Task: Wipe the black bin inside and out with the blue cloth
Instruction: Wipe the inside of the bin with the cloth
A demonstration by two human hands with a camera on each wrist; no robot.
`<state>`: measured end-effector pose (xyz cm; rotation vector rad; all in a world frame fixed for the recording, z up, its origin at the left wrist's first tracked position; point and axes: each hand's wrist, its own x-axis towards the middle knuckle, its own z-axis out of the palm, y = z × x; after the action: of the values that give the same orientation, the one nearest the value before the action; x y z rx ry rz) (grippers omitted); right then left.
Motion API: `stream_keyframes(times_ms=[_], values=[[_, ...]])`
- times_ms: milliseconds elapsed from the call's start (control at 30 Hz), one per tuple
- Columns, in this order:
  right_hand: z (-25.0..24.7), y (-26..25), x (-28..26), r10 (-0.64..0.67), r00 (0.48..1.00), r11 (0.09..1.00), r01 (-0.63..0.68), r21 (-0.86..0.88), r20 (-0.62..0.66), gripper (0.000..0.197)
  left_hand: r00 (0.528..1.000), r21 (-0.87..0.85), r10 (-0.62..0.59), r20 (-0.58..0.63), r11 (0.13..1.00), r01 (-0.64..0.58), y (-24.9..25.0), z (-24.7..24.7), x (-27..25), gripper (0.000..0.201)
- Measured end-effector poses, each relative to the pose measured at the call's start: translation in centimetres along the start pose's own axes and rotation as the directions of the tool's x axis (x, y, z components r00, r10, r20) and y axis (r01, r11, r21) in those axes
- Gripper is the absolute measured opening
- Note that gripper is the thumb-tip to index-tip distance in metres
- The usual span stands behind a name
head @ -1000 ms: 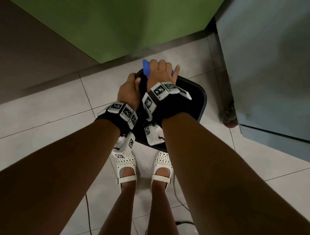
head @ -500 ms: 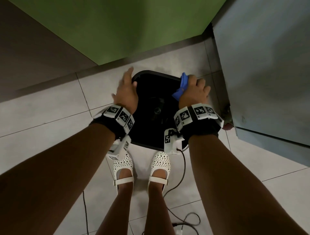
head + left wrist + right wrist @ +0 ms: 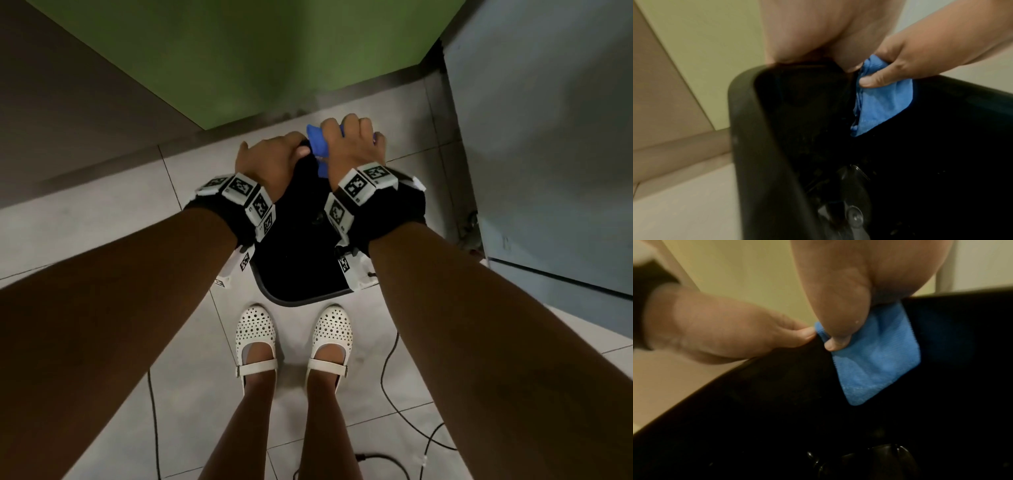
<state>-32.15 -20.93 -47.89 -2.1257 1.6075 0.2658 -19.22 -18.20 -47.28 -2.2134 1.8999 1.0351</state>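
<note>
The black bin (image 3: 301,270) stands on the tiled floor just beyond my feet, open side up. My right hand (image 3: 349,147) grips the blue cloth (image 3: 317,142) folded over the bin's far rim, thumb pressing the cloth (image 3: 877,363) against the inner wall. My left hand (image 3: 274,161) grips the far rim beside it, thumb on the inside next to the cloth (image 3: 881,104). In the left wrist view the bin's rim (image 3: 748,129) runs down the left, and a round fitting shows at the bottom inside. The far rim itself is hidden by both hands.
A green wall panel (image 3: 239,61) and skirting rise just behind the bin. A grey cabinet (image 3: 548,137) with a castor (image 3: 471,233) stands to the right. Black cables (image 3: 394,377) trail over the floor by my white shoes (image 3: 257,335).
My right hand has carried the cloth from the bin's right rim leftward to the far rim. My left hand has shifted from the left rim up to the far rim, close beside it.
</note>
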Motion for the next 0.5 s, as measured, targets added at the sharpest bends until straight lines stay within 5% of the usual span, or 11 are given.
stream_keyframes(times_ms=[133,267,400,500], values=[[-0.3,1.8,-0.9,0.184,0.983,0.961,-0.185,0.205,0.021,0.047,1.000,-0.033,-0.026,0.017,0.999,0.027,-0.1,0.0,-0.1,0.033],[0.1,2.0,-2.9,0.358,0.931,0.823,-0.349,0.448,0.068,0.049,0.997,-0.044,-0.070,0.029,0.997,0.071,0.0,-0.1,0.1,0.033],[-0.1,0.6,-2.2,0.535,0.843,0.801,-0.526,0.287,0.052,0.048,0.998,-0.077,-0.028,0.054,0.997,0.032,0.0,-0.3,0.2,0.033],[-0.7,-0.5,-0.2,0.409,0.912,0.896,-0.406,0.178,0.020,0.041,0.997,-0.055,0.013,0.071,0.998,-0.009,-0.3,-1.1,0.5,0.034]])
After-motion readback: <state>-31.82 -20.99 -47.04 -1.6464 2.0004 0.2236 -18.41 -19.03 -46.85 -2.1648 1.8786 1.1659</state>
